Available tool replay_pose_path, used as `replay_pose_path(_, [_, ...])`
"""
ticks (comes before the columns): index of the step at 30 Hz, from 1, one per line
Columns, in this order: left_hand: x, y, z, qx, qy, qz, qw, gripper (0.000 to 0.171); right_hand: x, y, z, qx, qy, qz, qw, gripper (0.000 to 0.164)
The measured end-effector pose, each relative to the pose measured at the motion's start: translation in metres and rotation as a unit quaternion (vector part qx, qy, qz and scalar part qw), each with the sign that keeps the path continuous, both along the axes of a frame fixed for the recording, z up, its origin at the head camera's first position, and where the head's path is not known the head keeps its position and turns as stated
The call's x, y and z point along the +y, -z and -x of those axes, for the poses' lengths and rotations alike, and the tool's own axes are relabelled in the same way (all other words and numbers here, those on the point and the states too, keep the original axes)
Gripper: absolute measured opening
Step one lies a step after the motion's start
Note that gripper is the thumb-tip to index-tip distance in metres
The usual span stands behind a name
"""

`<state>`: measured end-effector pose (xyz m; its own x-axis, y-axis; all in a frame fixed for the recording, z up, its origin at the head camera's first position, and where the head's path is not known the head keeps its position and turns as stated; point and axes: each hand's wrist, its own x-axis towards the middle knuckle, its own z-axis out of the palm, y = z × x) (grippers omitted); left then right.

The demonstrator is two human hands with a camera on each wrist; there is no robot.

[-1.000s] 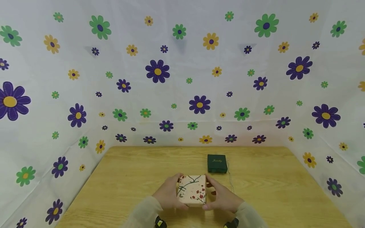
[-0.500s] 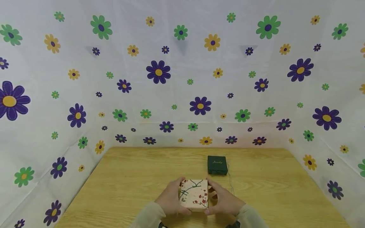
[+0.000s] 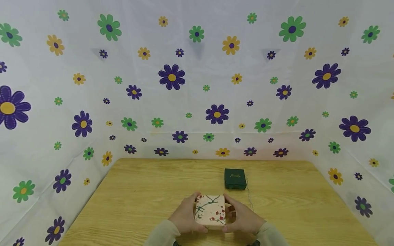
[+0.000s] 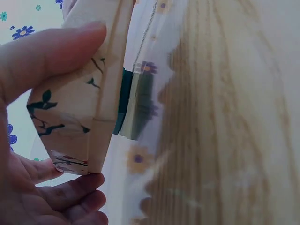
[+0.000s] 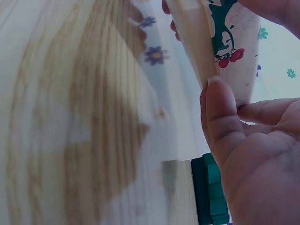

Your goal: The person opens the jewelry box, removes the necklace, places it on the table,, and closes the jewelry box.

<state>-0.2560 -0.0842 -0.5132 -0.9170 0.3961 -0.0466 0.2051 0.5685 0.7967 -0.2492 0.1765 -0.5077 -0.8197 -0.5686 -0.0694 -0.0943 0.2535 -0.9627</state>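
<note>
A small square box (image 3: 210, 211), cream with painted dark branches and red blossoms, is held lid up between both hands near the front of the table. My left hand (image 3: 186, 216) grips its left side, thumb on the near edge. On the opposite side my right hand (image 3: 244, 216) grips it the same way. The left wrist view shows the box (image 4: 77, 110) with a thumb on one face and fingertips around a lower corner. Seen from the right wrist, a fingertip lies at the bottom edge of the box (image 5: 239, 61), close over the wood.
Behind the right hand stands a dark green box (image 3: 235, 178) with gold lettering on its lid. A thin chain or cord (image 3: 250, 196) runs from beside it toward the front. White flowered cloth (image 3: 197, 68) encloses the wooden table (image 3: 147, 184) at the back and sides.
Both hands, still gripping the flowered box, have shifted slightly toward the person and a little to the right. The head view has moved slightly too; the green box stays in place.
</note>
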Motion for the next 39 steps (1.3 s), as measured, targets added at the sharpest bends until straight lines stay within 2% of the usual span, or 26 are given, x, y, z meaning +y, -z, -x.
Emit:
replay_pose_path(7, [0.000, 0.001, -0.003, -0.015, 0.011, 0.000, 0.9998, 0.127, -0.003, 0.004, -0.002, -0.024, -0.001, -0.002, 1.000, 0.112])
replay_pose_path(12, [0.000, 0.002, -0.003, -0.014, 0.021, 0.010, 0.9996, 0.125, -0.005, 0.004, -0.003, -0.022, -0.004, -0.014, 1.000, 0.111])
replay_pose_path(19, [0.002, 0.007, 0.001, -0.010, 0.005, 0.035, 0.9993, 0.128, -0.006, 0.003, -0.001, -0.014, 0.001, -0.031, 0.999, 0.110])
replay_pose_path(24, [0.006, 0.011, 0.000, -0.008, 0.012, 0.035, 0.9993, 0.128, -0.006, 0.006, -0.001, -0.022, 0.007, -0.034, 0.999, 0.112])
replay_pose_path(32, [0.006, 0.008, -0.002, -0.014, 0.013, 0.031, 0.9993, 0.127, -0.007, 0.008, -0.002, -0.020, 0.000, -0.032, 0.999, 0.111])
replay_pose_path(39, [0.007, 0.005, -0.003, 0.005, 0.014, 0.051, 0.9986, 0.128, -0.009, 0.004, -0.004, -0.019, 0.004, -0.050, 0.999, 0.111])
